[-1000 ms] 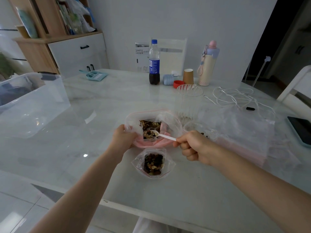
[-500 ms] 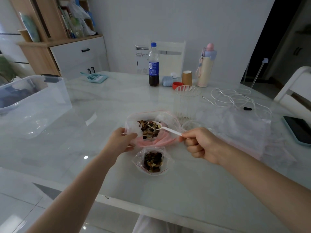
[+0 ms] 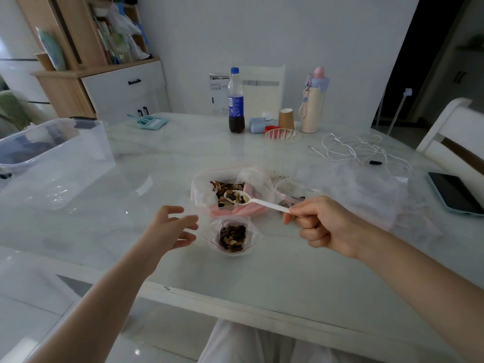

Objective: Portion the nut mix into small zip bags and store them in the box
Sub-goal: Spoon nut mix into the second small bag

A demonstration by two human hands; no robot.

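Both hands raised: right hand (image 3: 324, 229) pinches spoon (image 3: 251, 200).

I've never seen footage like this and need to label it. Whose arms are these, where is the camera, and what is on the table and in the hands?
No machine here: a person wears a camera on the head, looking down at their own two arms. The right hand holds a white spoon loaded with nut mix, above the big bag of mix. The left hand is open, holding nothing, beside a small bag already partly filled. Also on the table: a clear box at left, a cola bottle, a paper cup, white cables, a phone.
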